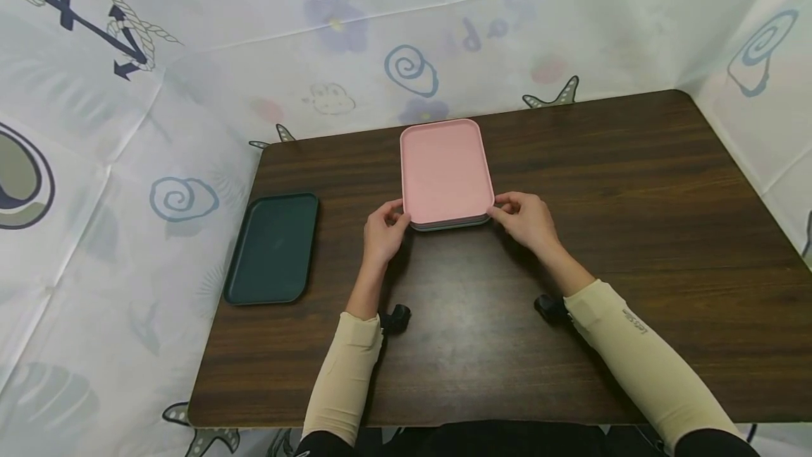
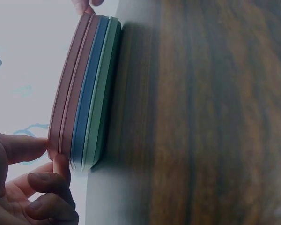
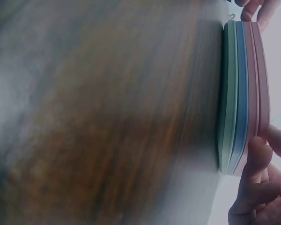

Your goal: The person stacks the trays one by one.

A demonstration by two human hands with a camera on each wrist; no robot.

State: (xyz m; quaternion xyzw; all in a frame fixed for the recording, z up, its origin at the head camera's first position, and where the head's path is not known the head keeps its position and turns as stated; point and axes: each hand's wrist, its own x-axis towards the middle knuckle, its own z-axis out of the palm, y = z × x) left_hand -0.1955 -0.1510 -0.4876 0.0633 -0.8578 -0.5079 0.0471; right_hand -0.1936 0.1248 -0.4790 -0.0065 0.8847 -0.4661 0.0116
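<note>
A stack of rounded rectangular trays stands toward the back of the table, with a pink tray [image 1: 446, 173] on top. Seen edge-on in the left wrist view, another pink tray [image 2: 77, 89] lies under it, then a blue tray [image 2: 88, 89] and green trays [image 2: 99, 98] at the bottom. My left hand [image 1: 383, 233] pinches the top pink tray at its near left corner, thumb and fingertips on the rim. At the near right corner, my right hand [image 1: 525, 221] pinches the same tray between thumb and fingers.
A single dark green tray [image 1: 271, 249] lies by the left edge of the brown wooden table [image 1: 634, 231]. Behind and to the left hangs a white patterned cloth [image 1: 254, 76].
</note>
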